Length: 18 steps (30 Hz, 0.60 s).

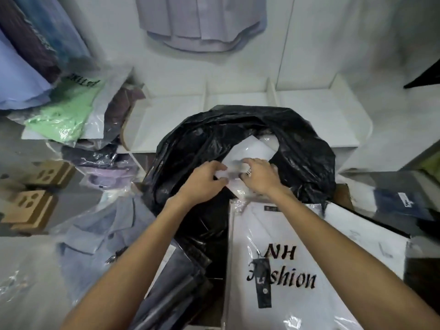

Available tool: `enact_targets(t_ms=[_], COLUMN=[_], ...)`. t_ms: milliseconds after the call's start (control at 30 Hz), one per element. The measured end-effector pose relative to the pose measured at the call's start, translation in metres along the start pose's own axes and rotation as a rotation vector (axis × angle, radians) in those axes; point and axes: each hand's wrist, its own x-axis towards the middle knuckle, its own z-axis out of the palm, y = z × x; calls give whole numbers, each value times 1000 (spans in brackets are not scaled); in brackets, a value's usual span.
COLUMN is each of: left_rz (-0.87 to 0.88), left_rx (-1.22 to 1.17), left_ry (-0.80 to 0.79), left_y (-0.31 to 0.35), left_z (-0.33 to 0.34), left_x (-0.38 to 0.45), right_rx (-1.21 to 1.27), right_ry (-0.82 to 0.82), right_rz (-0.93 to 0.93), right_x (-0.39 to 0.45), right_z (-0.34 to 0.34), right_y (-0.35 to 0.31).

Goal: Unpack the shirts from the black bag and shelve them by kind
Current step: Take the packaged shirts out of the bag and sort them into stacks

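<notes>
At bag mouth, left hand and right hand fingers curl onto a white packaged shirt half inside the black bag; another white packaged shirt lies just in front, white shelf behind.

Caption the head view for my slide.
Both hands grip a white packaged shirt inside the black bag.

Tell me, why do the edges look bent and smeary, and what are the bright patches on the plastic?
Head view: the wide-angle lens bows the white shelf and stretches the arms; the corners smear; room light glares off the printed shirt packet and black bag; both the left hand and right hand stay fairly sharp.
</notes>
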Motion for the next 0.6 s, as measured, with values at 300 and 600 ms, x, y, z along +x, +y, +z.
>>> enact_targets(t_ms=[300,600], left_rz=[352,534], left_rx=[576,1098], left_ry=[-433,-434], left_y=[67,90], left_z=[79,145], left_x=[136,182], right_rx=[-428,-426], right_ry=[118,99], right_rz=[210,46], right_x=[13,2], right_z=[-81,-90], right_y=[83,104])
